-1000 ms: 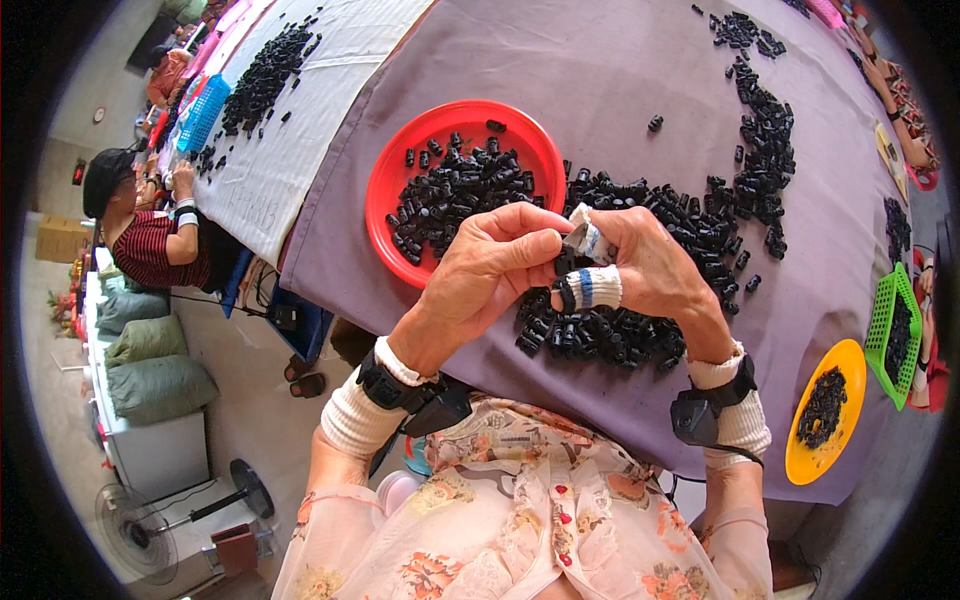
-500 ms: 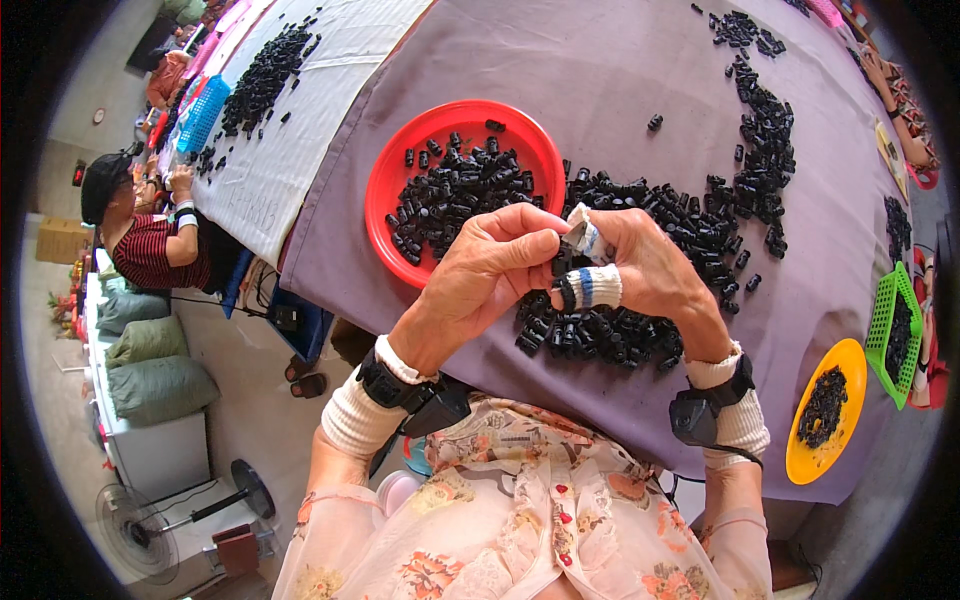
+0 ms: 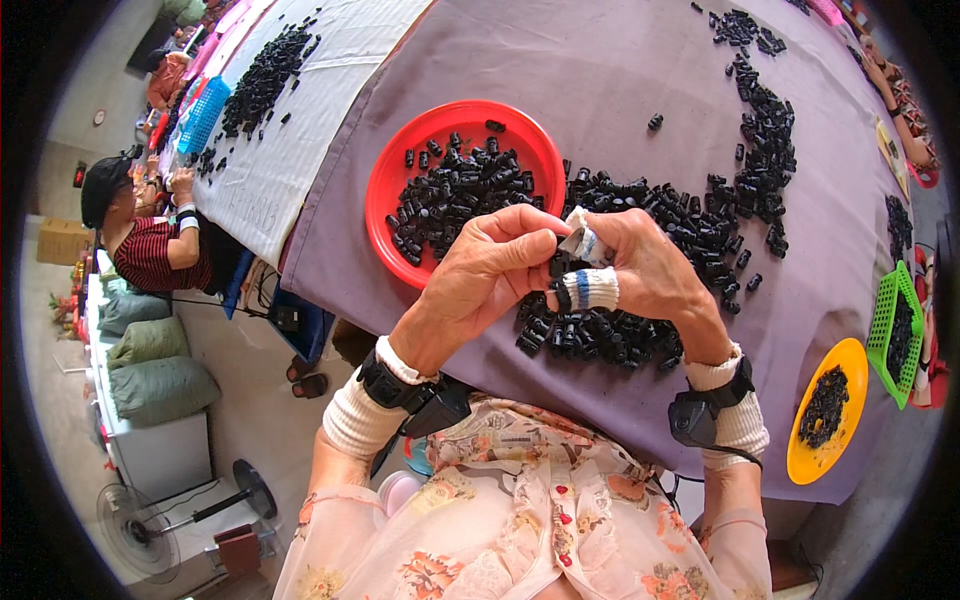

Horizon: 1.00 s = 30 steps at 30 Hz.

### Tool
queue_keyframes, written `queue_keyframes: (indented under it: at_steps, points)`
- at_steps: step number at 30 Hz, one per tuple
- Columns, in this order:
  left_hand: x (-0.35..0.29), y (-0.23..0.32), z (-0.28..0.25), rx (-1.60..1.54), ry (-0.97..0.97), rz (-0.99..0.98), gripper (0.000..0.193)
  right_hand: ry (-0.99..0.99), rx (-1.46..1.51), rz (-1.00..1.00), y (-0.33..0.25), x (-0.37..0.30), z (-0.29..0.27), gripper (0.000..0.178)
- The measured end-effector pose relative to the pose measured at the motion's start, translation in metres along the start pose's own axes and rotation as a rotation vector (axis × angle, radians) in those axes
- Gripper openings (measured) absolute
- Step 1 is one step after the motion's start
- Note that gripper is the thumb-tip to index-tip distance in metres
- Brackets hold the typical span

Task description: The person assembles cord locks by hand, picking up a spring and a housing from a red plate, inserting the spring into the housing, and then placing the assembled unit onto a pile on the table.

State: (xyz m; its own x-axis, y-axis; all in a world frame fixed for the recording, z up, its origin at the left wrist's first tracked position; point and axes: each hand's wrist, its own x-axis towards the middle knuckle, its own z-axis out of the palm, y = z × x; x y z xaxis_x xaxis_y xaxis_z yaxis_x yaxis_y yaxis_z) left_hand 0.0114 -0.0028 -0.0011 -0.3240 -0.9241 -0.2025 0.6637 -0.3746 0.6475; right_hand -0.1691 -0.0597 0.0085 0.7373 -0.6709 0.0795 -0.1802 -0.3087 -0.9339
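Above the heap of black parts (image 3: 610, 337), near the red tray (image 3: 379, 205), we see left hand (image 3: 480, 262) and right hand (image 3: 650, 265) pinching a small black piece (image 3: 560, 266) — mostly hidden. Both have barely shifted — the same handling, we judge, continues.

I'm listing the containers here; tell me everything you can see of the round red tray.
The round red tray looks like smooth, glossy plastic, with a raised rim. It lies flat on the purple-grey tablecloth, beyond the left hand. Small black cylindrical parts are heaped inside, leaving some red floor bare. More black parts lie by its right side. The hand hides its lower right edge; whether they touch is unclear.
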Motion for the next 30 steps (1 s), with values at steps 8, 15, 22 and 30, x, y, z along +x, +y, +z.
queue_keyframes:
  at_steps: [8, 15, 22, 30]
  points:
    - [0.0005, 0.0000, 0.0008, -0.002, 0.021, 0.006, 0.015, -0.022, -0.038, 0.019, -0.0023, -0.0002, -0.0013, 0.037]
    - [-0.0003, 0.0023, 0.0032, -0.009, 0.023, -0.010, 0.013, -0.002, -0.056, -0.034, -0.0054, 0.0002, -0.0017, 0.035]
    - [-0.0016, 0.0020, 0.0009, 0.044, 0.042, 0.000, 0.013, -0.057, -0.027, -0.002, -0.0026, -0.0003, 0.0000, 0.034]
    - [-0.0011, 0.0028, 0.0036, 0.033, -0.027, 0.026, 0.018, 0.044, 0.069, 0.020, 0.0017, -0.0010, -0.0013, 0.039]
